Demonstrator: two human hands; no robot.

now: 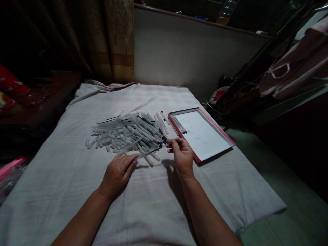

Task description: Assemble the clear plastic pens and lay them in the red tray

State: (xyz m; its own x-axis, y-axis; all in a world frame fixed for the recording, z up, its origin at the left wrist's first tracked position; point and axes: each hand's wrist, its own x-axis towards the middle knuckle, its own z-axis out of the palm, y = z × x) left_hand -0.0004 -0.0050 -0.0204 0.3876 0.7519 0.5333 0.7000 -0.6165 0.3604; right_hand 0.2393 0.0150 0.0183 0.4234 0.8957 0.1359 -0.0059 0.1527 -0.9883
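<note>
1. Clock directions run from the middle of the pile, with twelve pointing away from the wearer.
2. The left hand is at six o'clock, back upward, its thumb and fingers nearly closed on the pale end of a slender pen piece.
3. That pen piece slants across the pile's near edge toward four o'clock, pale and translucent at the left hand, dark toward the other end.
4. The right hand, at four o'clock, pinches this darker end between thumb and fingertips, the remaining fingers loosely curled.
5. The pile is many translucent tubes heaped at mixed angles, with small black parts clustered at its four o'clock edge.
6. A shallow tray, white inside with red along its rim, lies at three o'clock; several dark-tipped pens rest along its nine-to-ten o'clock side.
7. Between pile and tray lie a few loose tubes.
8. Everything sits on a pale cloth; a patterned curtain hangs at twelve o'clock.
</note>
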